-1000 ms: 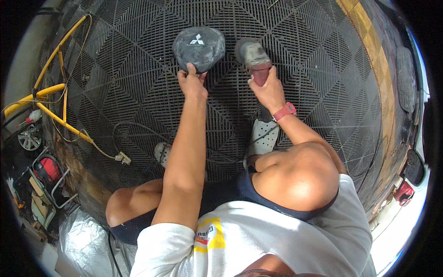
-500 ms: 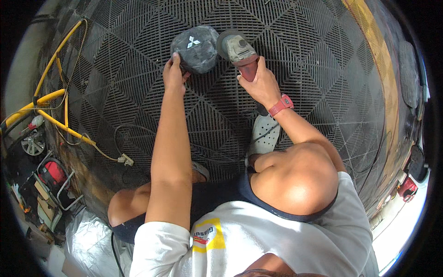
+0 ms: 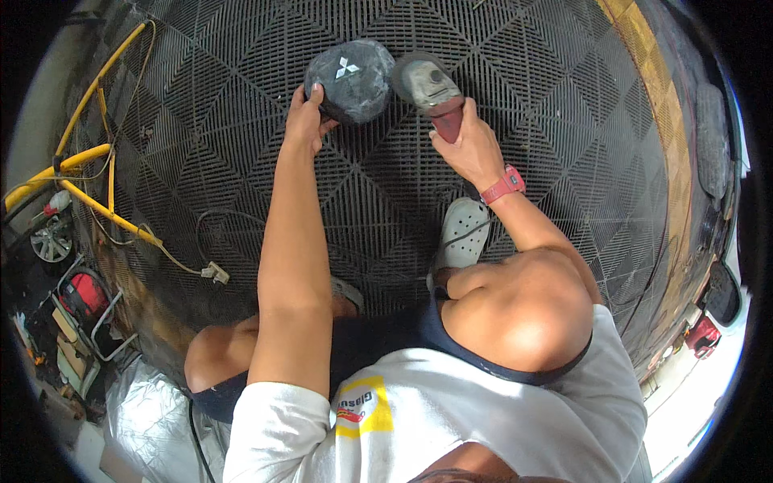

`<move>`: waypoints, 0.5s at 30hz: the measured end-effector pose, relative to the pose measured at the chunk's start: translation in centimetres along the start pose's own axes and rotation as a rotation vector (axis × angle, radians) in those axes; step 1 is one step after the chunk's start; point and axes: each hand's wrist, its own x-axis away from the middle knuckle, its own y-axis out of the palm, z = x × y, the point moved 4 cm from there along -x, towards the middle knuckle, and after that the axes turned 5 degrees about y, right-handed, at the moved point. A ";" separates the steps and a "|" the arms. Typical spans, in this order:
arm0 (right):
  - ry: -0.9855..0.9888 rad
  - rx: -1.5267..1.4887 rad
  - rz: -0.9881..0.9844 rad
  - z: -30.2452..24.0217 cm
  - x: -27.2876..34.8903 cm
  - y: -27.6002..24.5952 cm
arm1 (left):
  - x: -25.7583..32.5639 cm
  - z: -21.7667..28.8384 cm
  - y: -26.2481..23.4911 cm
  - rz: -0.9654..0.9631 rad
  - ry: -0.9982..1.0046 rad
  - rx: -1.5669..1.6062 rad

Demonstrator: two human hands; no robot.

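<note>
My left hand [image 3: 306, 121] grips the left edge of a dark grey rounded cover [image 3: 351, 88] bearing a silver three-diamond emblem. Pale dusty scuffs mark its surface, and it is held up over the floor. My right hand [image 3: 475, 145] is wrapped round the red grip of an angle grinder [image 3: 431, 85]. The grinder's head points up and left, with the edge of its round disc close beside the cover's right side. Whether the two touch, I cannot tell. The head hides most of the disc.
Dark slatted plastic tiles [image 3: 241, 105] make up the floor. At left stand yellow metal tubing [image 3: 88, 105], a cable with a pale plug [image 3: 214, 273] and a red item in a metal frame [image 3: 84, 298]. My grey clog [image 3: 465, 233] is below the grinder. Several car parts line the right.
Cover and grinder have both shifted a little to the right in view, still in the same hands. The cover has tilted slightly, and the grinder's head sits a touch lower relative to it.
</note>
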 end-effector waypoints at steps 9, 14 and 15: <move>0.010 0.065 -0.056 -0.1 0.0 0.2 | -0.6 0.2 0.1 0.006 0.005 -0.036; -0.009 0.018 -0.048 0.0 0.8 -0.2 | -0.1 0.3 0.4 0.090 -0.027 -0.036; -0.076 0.020 -0.042 -0.4 0.9 0.0 | -0.2 0.2 0.3 0.086 -0.036 -0.030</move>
